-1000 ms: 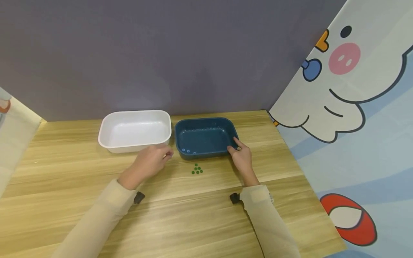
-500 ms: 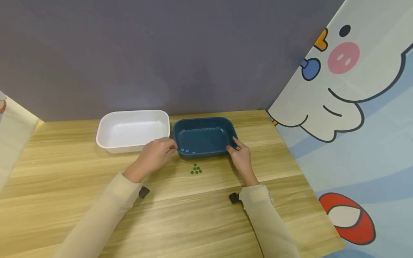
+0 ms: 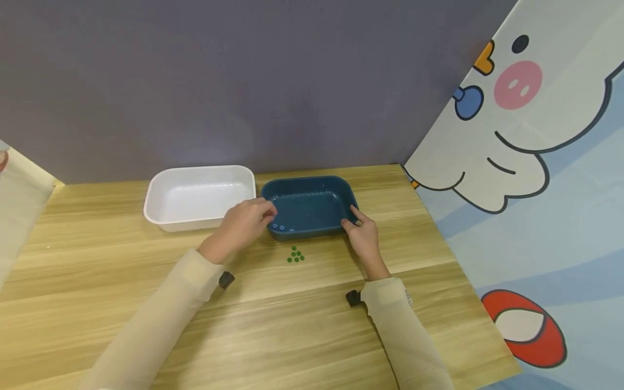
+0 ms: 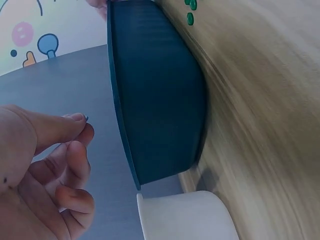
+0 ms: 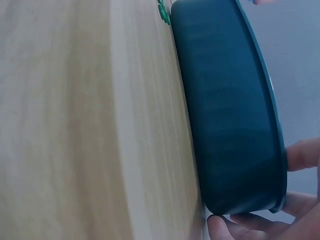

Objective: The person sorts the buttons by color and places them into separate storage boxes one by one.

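Here's the left hand (image 3: 244, 223), fingers over the eight o'clock corner of the blue bin (image 3: 314, 235), and that's the relation everything hangs on: from those fingertips the bin's middle lies at about three o'clock, its long axis running nine to three, by the head view. Thumb and forefinger are closed tight on a tiny blue piece (image 4: 87, 119), only a fleck of it showing in the left wrist view, too little to tell its shape; the other fingers curl loosely below, holding nothing. Nearly under the pinch, toward six o'clock, three small blue rings (image 3: 281, 227) sit inside the bin along its near-left end. The right hand (image 3: 363, 238), meanwhile, grips the four o'clock corner, fingers round the rim and wall, well apart from the blue piece. Outside, six green discs (image 3: 293, 254) lie on the table (image 3: 292, 325) just past six o'clock of the bin, and the white bin (image 3: 180, 226) stands at nine. And what's changed? Half a second ago the left fingers were only at the bin's left edge; now they've come over the rim toward two o'clock, while right hand, rings and discs look essentially unchanged.
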